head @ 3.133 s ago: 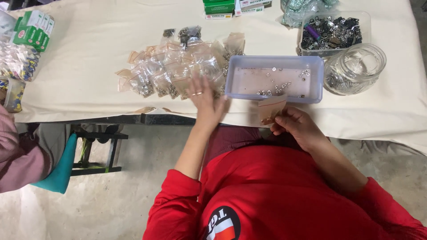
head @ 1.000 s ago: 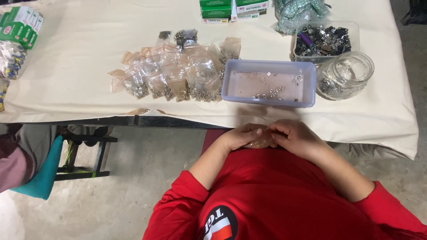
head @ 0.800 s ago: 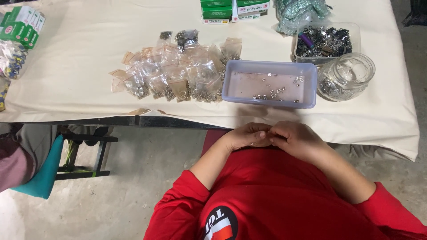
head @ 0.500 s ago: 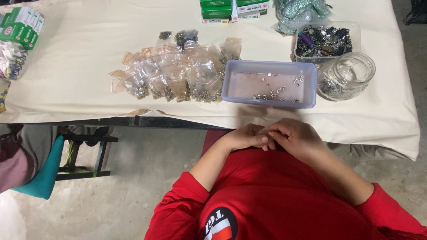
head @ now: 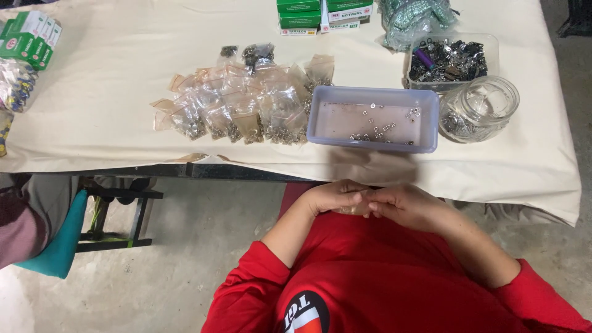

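Both my hands are joined in front of my red shirt, below the table's front edge. My left hand (head: 332, 196) and my right hand (head: 404, 206) pinch a small clear plastic bag (head: 353, 210), which the fingers mostly hide. Straight ahead on the cream tablecloth stands a pale purple tray (head: 372, 143) with several small metal pieces scattered inside. A heap of small filled plastic bags (head: 246, 108) lies to the tray's left.
A glass jar (head: 482, 108) and a clear box of metal parts (head: 451, 57) stand right of the tray. Green cartons (head: 320, 12) sit at the far edge, with more green cartons (head: 28, 34) at the left. Another person's sleeve (head: 21, 225) and a teal stool (head: 58, 243) are at the lower left.
My left hand has come back off the bag heap on the table and joined my right hand at my lap. Over the last second both hands have barely moved.
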